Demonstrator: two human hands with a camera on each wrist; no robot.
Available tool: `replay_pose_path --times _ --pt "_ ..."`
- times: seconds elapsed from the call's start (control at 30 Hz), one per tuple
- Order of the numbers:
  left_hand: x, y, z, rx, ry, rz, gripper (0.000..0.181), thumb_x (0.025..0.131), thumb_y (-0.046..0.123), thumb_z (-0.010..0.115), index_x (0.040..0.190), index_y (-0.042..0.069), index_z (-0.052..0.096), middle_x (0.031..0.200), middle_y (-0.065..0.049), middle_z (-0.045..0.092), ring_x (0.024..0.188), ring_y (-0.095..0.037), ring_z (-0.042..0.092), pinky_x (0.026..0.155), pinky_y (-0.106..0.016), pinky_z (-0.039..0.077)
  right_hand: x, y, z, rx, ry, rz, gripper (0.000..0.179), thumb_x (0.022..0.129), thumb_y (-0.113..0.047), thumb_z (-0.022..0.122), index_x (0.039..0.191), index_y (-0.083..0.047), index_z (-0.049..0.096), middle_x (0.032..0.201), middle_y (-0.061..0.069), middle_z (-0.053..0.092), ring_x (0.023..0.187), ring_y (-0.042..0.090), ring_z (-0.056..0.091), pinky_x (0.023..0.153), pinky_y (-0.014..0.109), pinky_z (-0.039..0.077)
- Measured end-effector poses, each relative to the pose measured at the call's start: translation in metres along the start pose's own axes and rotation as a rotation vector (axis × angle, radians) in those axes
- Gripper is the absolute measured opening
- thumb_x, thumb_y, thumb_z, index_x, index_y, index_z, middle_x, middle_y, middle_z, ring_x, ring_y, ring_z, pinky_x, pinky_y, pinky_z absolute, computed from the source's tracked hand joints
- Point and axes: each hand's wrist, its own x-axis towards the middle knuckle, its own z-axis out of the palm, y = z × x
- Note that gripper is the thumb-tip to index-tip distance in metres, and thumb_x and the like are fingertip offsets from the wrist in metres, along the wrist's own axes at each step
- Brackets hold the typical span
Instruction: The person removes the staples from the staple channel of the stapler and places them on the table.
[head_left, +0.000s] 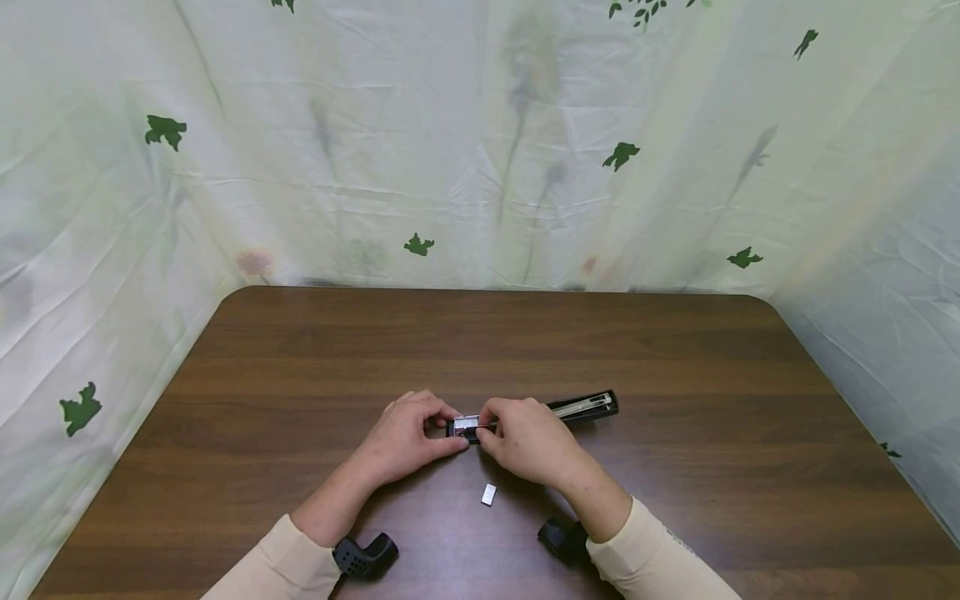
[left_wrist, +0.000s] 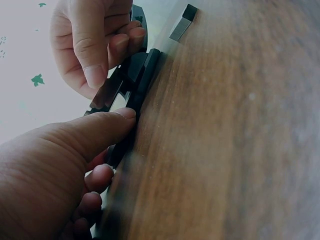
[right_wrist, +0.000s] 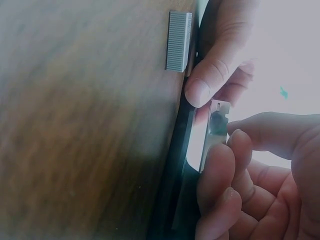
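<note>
A black stapler point(head_left: 600, 406) lies opened out on the table, its long arm reaching to the right behind my right hand. At its near-left end my left hand point(head_left: 408, 437) grips the base, thumb on the front edge and fingers behind. My right hand point(head_left: 528, 437) pinches the stapler around its middle, beside a shiny metal plate point(right_wrist: 217, 120) that stands up from the black base point(right_wrist: 182, 165). The fingers hide part of the mechanism. A short grey strip of staples point(head_left: 488, 495) lies on the table in front of the hands, apart from both.
The brown wooden table point(head_left: 300, 350) extends around the hands. A pale curtain point(head_left: 465, 150) with green leaf prints hangs behind its far edge and along both sides. A black wrist camera point(head_left: 366, 557) sits on the left wrist, another point(head_left: 562, 540) on the right.
</note>
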Motion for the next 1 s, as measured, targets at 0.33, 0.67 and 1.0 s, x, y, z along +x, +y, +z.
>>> replay_pose_path --times 0.33,0.67,1.0 --pt "0.0005 0.0002 -0.0005 0.001 0.005 0.006 0.026 0.069 0.046 0.078 0.089 0.033 0.067 0.076 0.015 0.052 0.075 -0.005 0.045 0.07 -0.031 0.034 0.0007 -0.0002 -0.001 -0.007 -0.007 0.01 0.008 0.085 -0.027 0.063 0.089 -0.02 0.062 0.056 -0.013 0.05 0.047 0.004 0.046 0.046 0.025 0.037" --pt "-0.0004 0.0002 0.0 -0.006 0.004 0.001 0.025 0.069 0.045 0.078 0.088 0.034 0.067 0.077 0.014 0.052 0.076 -0.006 0.045 0.071 -0.031 0.034 0.0003 -0.0014 -0.0004 0.013 -0.009 0.005 0.009 0.086 -0.025 0.062 0.09 -0.017 0.064 0.056 -0.014 0.051 0.047 0.003 0.047 0.045 0.024 0.037" --pt "-0.0002 0.0003 -0.0005 -0.009 0.005 -0.002 0.025 0.069 0.045 0.079 0.088 0.034 0.067 0.077 0.015 0.052 0.076 -0.006 0.045 0.071 -0.031 0.034 0.0011 -0.0021 -0.0006 0.006 0.021 -0.019 0.007 0.086 -0.023 0.062 0.087 -0.017 0.064 0.056 -0.016 0.051 0.048 0.001 0.047 0.047 0.023 0.038"
